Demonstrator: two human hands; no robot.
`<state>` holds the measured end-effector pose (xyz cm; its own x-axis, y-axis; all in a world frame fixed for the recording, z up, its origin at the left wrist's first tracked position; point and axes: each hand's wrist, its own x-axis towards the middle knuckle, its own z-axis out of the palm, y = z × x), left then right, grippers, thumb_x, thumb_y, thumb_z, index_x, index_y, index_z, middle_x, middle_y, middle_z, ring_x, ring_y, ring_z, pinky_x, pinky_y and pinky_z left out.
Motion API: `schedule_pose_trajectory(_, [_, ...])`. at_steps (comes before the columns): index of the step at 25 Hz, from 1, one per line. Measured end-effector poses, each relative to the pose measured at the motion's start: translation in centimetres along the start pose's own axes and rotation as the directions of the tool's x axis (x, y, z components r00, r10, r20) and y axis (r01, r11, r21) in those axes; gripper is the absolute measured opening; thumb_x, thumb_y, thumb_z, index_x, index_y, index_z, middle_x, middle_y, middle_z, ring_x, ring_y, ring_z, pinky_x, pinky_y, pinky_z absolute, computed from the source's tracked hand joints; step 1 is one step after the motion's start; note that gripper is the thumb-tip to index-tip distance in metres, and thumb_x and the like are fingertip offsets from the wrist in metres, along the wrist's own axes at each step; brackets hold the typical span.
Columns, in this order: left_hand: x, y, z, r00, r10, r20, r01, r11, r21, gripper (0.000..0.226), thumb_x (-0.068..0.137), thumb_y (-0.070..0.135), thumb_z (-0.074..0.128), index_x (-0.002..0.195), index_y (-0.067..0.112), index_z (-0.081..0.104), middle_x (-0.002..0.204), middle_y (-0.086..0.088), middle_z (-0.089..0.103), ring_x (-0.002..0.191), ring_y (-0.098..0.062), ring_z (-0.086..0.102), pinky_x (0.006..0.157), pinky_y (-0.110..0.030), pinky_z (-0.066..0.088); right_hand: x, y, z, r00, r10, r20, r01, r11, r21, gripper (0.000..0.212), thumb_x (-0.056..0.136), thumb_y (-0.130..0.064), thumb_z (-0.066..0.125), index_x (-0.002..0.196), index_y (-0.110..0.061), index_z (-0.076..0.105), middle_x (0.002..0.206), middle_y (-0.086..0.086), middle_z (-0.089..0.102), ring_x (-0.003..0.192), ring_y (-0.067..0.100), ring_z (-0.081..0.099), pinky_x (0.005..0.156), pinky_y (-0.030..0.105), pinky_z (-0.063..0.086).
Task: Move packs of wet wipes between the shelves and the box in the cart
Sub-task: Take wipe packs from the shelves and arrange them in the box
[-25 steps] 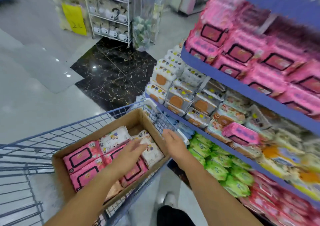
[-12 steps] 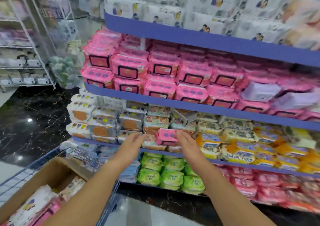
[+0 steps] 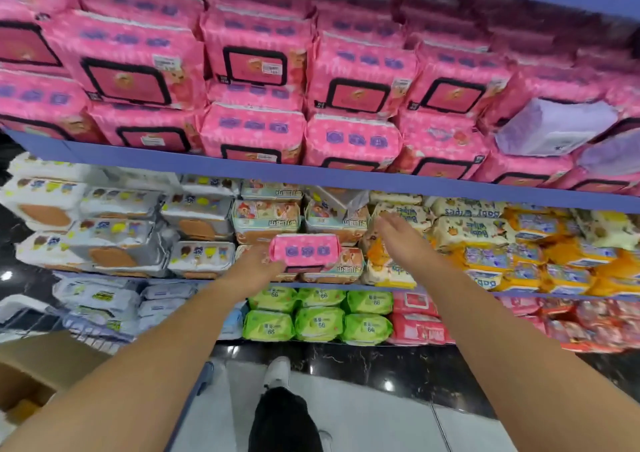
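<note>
The left hand (image 3: 256,266) holds the pink pack (image 3: 304,251) by 1 end at the middle shelf (image 3: 329,284), the right hand (image 3: 398,237) flat and empty nearby, so the pack could tip and fall.

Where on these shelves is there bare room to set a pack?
No bare board shows: pink wipe packs above, white packs, yellow packs and green packs below fill each row to the blue shelf edges. Only the black marble floor beneath is free.
</note>
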<state>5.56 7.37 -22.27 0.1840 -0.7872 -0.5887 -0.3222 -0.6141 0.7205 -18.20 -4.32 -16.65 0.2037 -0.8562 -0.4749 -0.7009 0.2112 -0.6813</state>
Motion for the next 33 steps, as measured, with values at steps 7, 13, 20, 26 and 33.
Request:
schedule_pose_trajectory(7, [9.9,-4.7,1.0,0.996,0.017,0.087,-0.040,0.962,0.272,0.111,0.072,0.027,0.089,0.157,0.019,0.019,0.153,0.003,0.035,0.142,-0.020,0.039,0.112,-0.034,0.037,13.5,-0.7,2.5,0.997,0.069,0.036,-0.052,0.936,-0.347,0.072,0.084,-0.059,0.069,0.133,-0.011,0.052,0.128,0.005,0.053,0.121,0.026,0.055,0.092,0.037,0.044])
schedule_pose_trajectory(13, [14.1,-5.7,3.0,0.983,0.181,0.000,-0.150,0.814,0.561,0.082,0.074,0.025,0.085,0.136,0.013,0.033,0.136,-0.008,0.038,0.120,-0.027,0.052,0.085,-0.032,0.051,19.9,0.4,6.1,0.962,0.156,0.222,-0.095,0.960,-0.263,0.017,0.095,-0.040,0.065,0.102,-0.026,0.060,0.097,-0.006,0.061,0.096,0.010,0.060,0.079,0.023,0.045])
schedule_pose_trajectory(20, [12.6,-6.1,1.2,0.997,-0.019,0.071,0.015,0.998,0.059,0.066,0.062,0.043,0.090,0.104,0.023,0.043,0.095,0.003,0.062,0.077,-0.010,0.064,0.050,-0.021,0.047,19.9,-0.8,7.4,0.990,0.115,0.085,-0.087,0.957,-0.278,0.032,0.076,-0.022,0.067,0.049,-0.012,0.053,0.041,-0.012,0.051,0.043,0.004,0.046,0.055,0.024,0.037])
schedule_pose_trajectory(26, [4.9,-8.8,-3.0,0.976,-0.216,-0.024,0.194,0.913,-0.359,0.054,0.068,0.019,0.093,0.104,0.014,0.053,0.100,-0.014,0.067,0.083,-0.028,0.073,0.075,-0.041,0.060,9.4,-0.6,8.1,0.981,-0.119,-0.153,0.128,0.991,0.048,0.051,0.065,-0.007,0.087,0.105,-0.011,0.055,0.079,-0.002,0.064,0.054,-0.007,0.062,0.044,0.009,0.045])
schedule_pose_trajectory(33, [-12.7,-15.3,-4.1,0.860,-0.406,-0.309,0.104,0.733,-0.672,0.056,0.060,0.020,0.091,0.101,0.017,0.053,0.100,-0.011,0.067,0.077,-0.024,0.071,0.062,-0.031,0.056,-2.2,-0.7,13.5,0.914,-0.396,0.093,0.400,0.916,-0.031,0.058,0.057,-0.020,0.090,0.097,-0.036,0.051,0.096,-0.006,0.062,0.081,0.013,0.064,0.063,0.033,0.053])
